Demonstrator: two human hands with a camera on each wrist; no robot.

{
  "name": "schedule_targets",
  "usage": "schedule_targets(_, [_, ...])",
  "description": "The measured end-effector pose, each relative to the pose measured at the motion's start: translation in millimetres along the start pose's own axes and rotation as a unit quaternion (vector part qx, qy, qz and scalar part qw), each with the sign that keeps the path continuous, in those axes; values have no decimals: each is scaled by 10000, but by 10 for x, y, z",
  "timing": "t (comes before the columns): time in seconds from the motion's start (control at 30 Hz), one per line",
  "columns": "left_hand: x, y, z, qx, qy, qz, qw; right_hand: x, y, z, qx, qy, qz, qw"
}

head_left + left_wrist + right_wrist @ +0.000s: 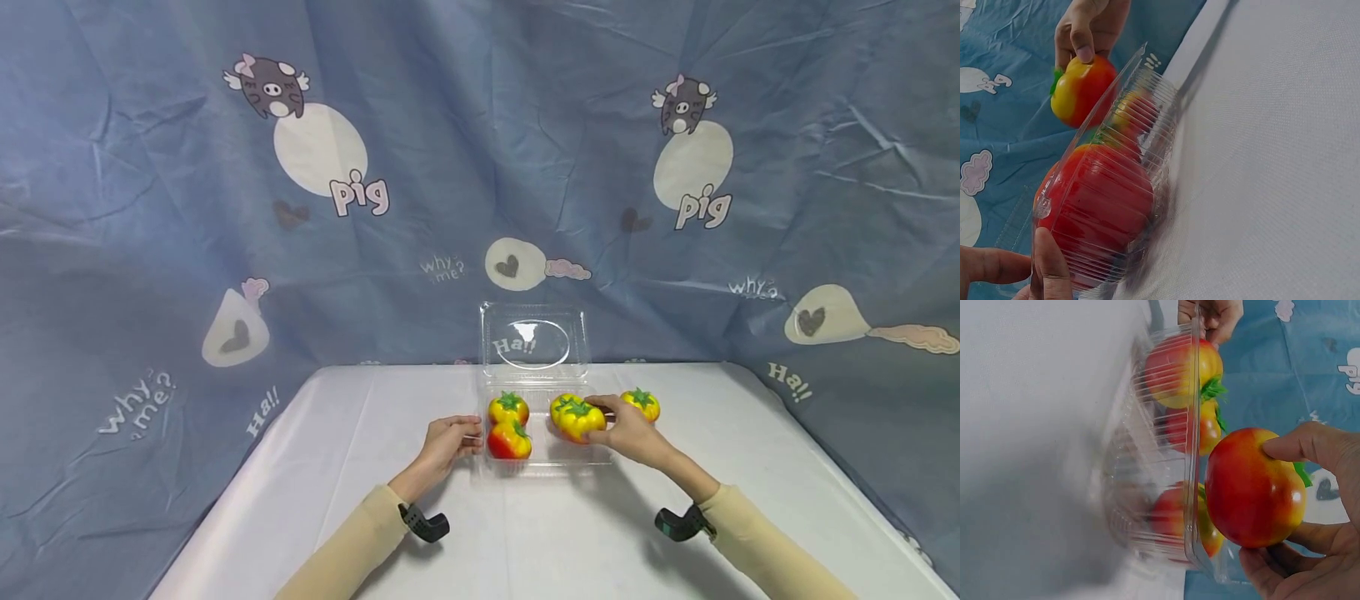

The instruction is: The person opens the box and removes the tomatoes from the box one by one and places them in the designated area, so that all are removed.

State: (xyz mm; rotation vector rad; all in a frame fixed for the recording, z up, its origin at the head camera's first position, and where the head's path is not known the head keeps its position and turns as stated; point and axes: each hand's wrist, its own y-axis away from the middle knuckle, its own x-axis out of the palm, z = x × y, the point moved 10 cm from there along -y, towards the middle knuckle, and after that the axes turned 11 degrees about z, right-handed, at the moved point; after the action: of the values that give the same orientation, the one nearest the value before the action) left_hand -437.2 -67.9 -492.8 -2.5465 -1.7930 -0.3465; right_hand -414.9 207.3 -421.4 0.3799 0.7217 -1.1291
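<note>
- The right side of the clear plastic clamshell box (557,468) is reached over by the right hand (633,433), and a yellow-and-red ribbed tomato (582,423) with a green leafy top is held in its grip
- This grip is opened only to the width of the fruit: the thumb is laid on one side, the fingers are curled round the other
- The held tomato is kept above the box's rim; whether the fruit below it is touched cannot be told
- By the left hand (448,442), the left rim of the box is pinched, its grip closed on the thin plastic edge between thumb and fingers
- Two tomatoes are set in the left part of the box, one behind the other: the front-left tomato (508,442), with much red shown, and the rear-left tomato (508,410), mostly yellow from above
- At the right rear of the box, another tomato (560,405) is seen, partly covered by the held one in the head view
- Outside the box, beyond the right hand, a further tomato (645,405) is placed on the white-covered tabletop (510,542)
- The clear lid (532,346) is raised at the back of the box, and the blue pig-printed curtain (442,108) is seen through it
- A black wrist device (425,525) is worn by the left arm, and its match (678,525) by the right, both below pale sleeves (352,546)
</note>
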Motion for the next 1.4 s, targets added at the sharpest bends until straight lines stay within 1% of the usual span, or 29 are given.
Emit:
schedule_targets(0.17, [65, 110, -136, 50, -30, 25, 10000, -85, 19, -37, 50, 18, -43, 10000])
schedule_targets(0.27, [12, 33, -51, 79, -41, -99, 9999, -167, 44, -62, 103, 43, -127, 9999])
schedule_targets(0.4, [-76, -97, 122, 35, -44, -273, 9996, -291, 92, -128, 316, 170, -275, 9990])
schedule_targets(0.5, [-77, -97, 146, 26, -32, -260, 9997, -389, 130, -172, 485, 281, -397, 9976])
schedule_targets(0.6, [-74, -92, 150, 60, -36, -250, 9997, -488, 162, -197, 550, 378, -491, 9966])
schedule_targets(0.73, [-69, -80, 150, 55, -32, -238, 9997, -612, 201, -229, 607, 402, -564, 9958])
schedule_targets(1.0, [-75, -78, 138, 7, -20, -217, 9998, -837, 239, -385, 682, 395, -703, 9944])
schedule_targets(1.17, [-53, -66, 95, 10, -46, -74, 10000, -943, 269, -487, 798, 459, -777, 9927])
schedule_targets(1.33, [32, 63, -62, 43, -30, -7, 10000, -1021, 300, -550, 921, 551, -851, 9906])
schedule_targets(1.4, [59, 108, -116, 144, -32, 4, 9999, -1049, 311, -562, 958, 592, -879, 9897])
